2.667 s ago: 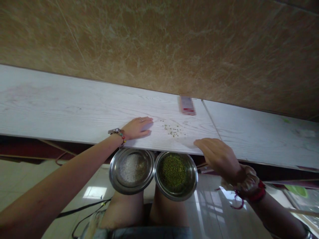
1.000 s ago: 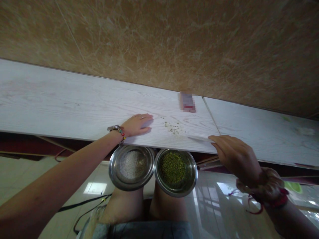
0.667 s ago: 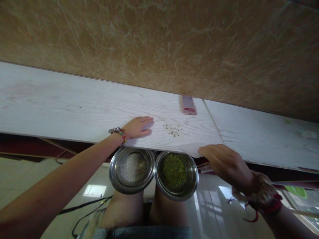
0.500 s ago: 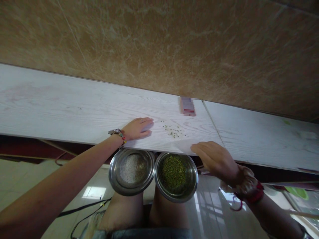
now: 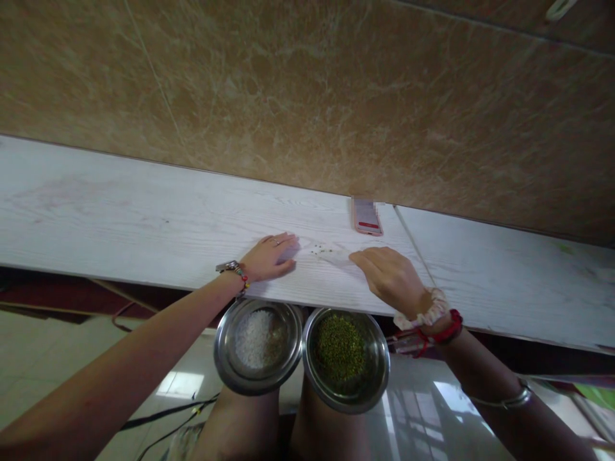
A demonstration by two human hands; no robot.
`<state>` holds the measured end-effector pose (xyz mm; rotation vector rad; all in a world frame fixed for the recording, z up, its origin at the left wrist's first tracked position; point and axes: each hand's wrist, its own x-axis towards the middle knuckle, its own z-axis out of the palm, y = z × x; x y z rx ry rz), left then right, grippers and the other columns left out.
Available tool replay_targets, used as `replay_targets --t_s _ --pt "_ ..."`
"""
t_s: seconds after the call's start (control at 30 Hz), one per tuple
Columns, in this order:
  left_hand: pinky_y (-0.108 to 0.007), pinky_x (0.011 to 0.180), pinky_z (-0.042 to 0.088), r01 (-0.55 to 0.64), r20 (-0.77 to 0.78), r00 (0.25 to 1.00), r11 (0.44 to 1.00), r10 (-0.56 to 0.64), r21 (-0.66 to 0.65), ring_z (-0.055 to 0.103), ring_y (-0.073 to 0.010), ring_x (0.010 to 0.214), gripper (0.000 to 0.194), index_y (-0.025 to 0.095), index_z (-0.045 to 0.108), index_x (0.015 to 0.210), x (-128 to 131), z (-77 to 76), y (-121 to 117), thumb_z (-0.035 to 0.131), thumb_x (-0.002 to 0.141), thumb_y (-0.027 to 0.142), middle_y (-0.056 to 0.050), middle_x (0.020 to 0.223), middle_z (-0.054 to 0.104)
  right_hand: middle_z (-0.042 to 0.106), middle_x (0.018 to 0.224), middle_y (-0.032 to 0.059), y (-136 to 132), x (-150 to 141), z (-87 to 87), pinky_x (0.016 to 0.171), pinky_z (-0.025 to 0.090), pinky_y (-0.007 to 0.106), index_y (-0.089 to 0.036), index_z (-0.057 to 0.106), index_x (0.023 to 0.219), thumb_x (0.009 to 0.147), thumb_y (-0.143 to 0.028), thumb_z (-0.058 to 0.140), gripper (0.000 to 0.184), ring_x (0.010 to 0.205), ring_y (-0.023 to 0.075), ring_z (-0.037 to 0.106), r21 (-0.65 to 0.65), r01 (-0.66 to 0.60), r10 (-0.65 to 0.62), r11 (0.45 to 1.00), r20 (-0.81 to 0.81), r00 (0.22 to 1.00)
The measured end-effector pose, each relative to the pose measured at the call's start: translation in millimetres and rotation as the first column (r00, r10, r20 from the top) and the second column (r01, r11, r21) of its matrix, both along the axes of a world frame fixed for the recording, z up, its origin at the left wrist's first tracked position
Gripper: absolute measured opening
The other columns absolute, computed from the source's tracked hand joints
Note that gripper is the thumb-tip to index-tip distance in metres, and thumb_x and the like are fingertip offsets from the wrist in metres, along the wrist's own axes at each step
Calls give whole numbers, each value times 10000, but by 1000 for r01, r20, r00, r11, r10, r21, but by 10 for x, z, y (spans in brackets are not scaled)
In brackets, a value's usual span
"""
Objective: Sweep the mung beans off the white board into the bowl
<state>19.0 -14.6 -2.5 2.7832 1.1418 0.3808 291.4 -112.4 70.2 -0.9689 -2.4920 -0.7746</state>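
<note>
Pinching a thin, pale sheet (image 5: 336,254), your right hand (image 5: 391,275) is closed, thumb and fingers together at the sheet's near end. The sheet is see-through and blurred, so its exact outline can't be told.

Just past its far end, on the worktop (image 5: 120,218), sits a small patch of loose beans (image 5: 319,250). Your left hand (image 5: 269,261) lies palm down on the other side of the patch, fingers spread, gripping nothing.

Changed: your right hand has come in closer to the left one, and the sheet now reaches up to the patch. Fewer loose beans show than a moment ago; some could be under the sheet or gone from the spot, can't tell which. So what's left in sight there is a thin scatter, with the bulk below.

Below the worktop's front edge, two steel bowls stand side by side over your legs (image 5: 240,422). Left bowl (image 5: 223,362): white grains (image 5: 250,336), brownish on one side. Right bowl (image 5: 380,368): green beans (image 5: 340,346).

Farther out, a phone (image 5: 368,216) lies flat near the wall (image 5: 288,96), beyond the loose beans, touched by neither hand.
</note>
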Motion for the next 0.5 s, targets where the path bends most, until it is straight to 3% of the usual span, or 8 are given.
replay_targets --t_s 0.17,0.33,0.5 --pt "-465 1088 314 -105 1 995 994 105 -19 380 -282 1342 511 148 428 1325 4 4 3 411 879 397 -133 1446 440 697 807 87 281 51 127 667 440 325 -120 657 994 863 -48 409 290 741 182 606 -22 38 -39 999 -76 996" --pt "-456 1088 323 -178 50 983 984 178 -5 398 -279 1329 514 134 423 1322 1 -19 20 406 870 376 -144 1431 453 686 775 87 654 -112 -27 661 409 320 -124 663 975 850 -35 412 295 720 178 596 -153 26 -34 988 -46 998" --pt "-471 1071 347 -184 84 979 983 183 1 441 -291 1291 505 113 428 1314 -3 -31 30 394 864 339 -170 1403 475 705 824 64 656 -230 -137 688 422 299 -163 661 940 843 -23 425 291 754 160 606 -196 -60 56 979 -28 998"
